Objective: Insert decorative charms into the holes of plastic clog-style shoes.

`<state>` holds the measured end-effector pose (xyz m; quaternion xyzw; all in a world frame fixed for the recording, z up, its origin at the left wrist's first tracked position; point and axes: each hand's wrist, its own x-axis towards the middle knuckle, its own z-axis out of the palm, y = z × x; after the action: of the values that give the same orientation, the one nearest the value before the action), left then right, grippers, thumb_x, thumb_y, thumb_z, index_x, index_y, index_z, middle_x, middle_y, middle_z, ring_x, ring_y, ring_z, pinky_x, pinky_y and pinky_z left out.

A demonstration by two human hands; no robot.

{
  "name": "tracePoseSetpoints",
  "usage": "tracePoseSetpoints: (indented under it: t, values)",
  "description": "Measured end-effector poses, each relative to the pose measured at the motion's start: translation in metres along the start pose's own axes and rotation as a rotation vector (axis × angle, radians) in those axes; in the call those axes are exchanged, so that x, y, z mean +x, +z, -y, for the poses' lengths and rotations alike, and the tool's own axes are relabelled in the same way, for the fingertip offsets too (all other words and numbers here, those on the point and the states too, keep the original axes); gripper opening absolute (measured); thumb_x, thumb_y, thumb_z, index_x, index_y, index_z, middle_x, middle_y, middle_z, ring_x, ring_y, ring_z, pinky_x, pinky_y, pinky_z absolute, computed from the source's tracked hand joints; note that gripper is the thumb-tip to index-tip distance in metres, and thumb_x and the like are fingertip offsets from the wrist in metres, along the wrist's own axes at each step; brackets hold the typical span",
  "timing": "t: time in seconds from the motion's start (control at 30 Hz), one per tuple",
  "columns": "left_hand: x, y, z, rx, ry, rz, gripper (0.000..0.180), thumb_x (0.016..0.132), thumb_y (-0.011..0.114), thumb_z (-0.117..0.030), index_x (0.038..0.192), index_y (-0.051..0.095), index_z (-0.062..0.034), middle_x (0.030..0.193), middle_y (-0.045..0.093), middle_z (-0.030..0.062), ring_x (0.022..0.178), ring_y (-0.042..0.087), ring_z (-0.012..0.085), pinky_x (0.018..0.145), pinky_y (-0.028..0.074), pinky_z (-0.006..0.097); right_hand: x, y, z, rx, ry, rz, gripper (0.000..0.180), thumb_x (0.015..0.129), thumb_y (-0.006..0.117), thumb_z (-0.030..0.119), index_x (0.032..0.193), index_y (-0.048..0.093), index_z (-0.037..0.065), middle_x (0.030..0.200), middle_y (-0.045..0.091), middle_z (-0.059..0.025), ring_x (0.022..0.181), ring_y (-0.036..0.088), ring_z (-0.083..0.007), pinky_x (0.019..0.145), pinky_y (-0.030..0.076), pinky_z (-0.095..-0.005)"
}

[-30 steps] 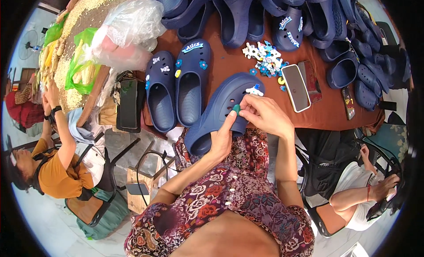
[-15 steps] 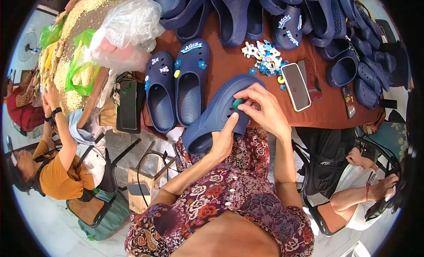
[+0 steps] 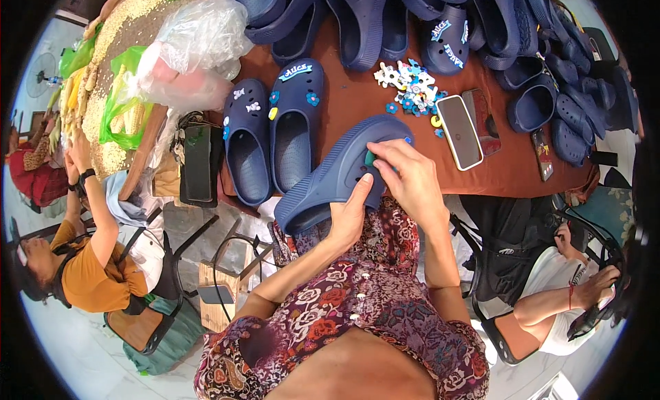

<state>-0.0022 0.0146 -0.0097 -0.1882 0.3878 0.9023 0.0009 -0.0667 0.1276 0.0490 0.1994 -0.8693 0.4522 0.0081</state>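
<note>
Small green charm (image 3: 369, 157) sat at the very tips of the right hand (image 3: 412, 180), pinched between thumb and forefinger, just to the left of them, against the upper of a navy clog (image 3: 330, 176). Right hand the nearer to it, coming in from the toe side; left hand (image 3: 348, 221) close below, its thumb stretched up toward the same patch of holes. Charm's long axis: too covered by the fingers to tell. Whether its back was seated in a hole: could not tell either

Clog held in front of the body at the near edge of the table (image 3: 481, 185), toe pointing away and to the right, heel low and to the left; long axis slanted between the two. Left fingers clamped on its side, thumb on the upper, the rest out of sight. A blue bit (image 3: 408, 140) showed at the toe, partly behind the right hand

Beyond the toe, a heap of charms (image 3: 411, 91), a white-edged phone (image 3: 460, 133) just beside it. To the left, two decorated clogs (image 3: 295, 139) stood side by side, toes away from the person
</note>
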Motion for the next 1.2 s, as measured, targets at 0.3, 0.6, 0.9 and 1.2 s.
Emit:
tracePoseSetpoints:
  t: [0.3,0.6,0.9,1.2]
  values:
    - [0.0,0.003,-0.005,-0.004,-0.023,0.013,0.04,0.091,0.059,-0.008,0.128,0.045,-0.004,0.126,0.05,0.0074,0.116,0.049,0.0182,0.102,0.039,0.036,0.004,-0.002,-0.003,-0.021,-0.042,-0.003,0.024,0.077,0.065,0.0,0.101,0.065,0.004,0.092,0.062,-0.0092,0.08,0.062,-0.0286,0.068,0.051,-0.0378]
    - [0.002,0.007,-0.002,0.033,0.014,-0.154,0.035,0.093,0.059,-0.013,0.124,0.05,-0.0003,0.121,0.054,0.0075,0.111,0.052,0.0154,0.097,0.042,0.03,0.001,0.001,0.0,-0.071,-0.138,0.033,0.028,0.077,0.063,-0.004,0.104,0.066,0.004,0.09,0.06,-0.0093,0.082,0.061,-0.0291,0.07,0.05,-0.0387]
    - [0.003,0.006,0.0,0.054,0.031,-0.18,0.032,0.089,0.059,-0.006,0.12,0.052,-0.0025,0.118,0.055,0.0063,0.108,0.053,0.0158,0.096,0.042,0.031,0.0,0.005,-0.004,0.012,-0.057,-0.024,0.025,0.077,0.067,0.002,0.102,0.067,0.004,0.089,0.061,-0.0093,0.078,0.061,-0.0284,0.068,0.05,-0.0363]
    - [-0.003,0.001,0.001,0.155,0.057,-0.06,0.032,0.093,0.057,-0.012,0.122,0.051,0.001,0.116,0.056,0.0079,0.102,0.055,0.0149,0.089,0.047,0.029,0.007,-0.01,-0.004,0.051,0.105,0.106,0.021,0.074,0.069,-0.001,0.095,0.07,0.001,0.081,0.065,-0.0093,0.072,0.064,-0.0199,0.064,0.049,-0.0295]
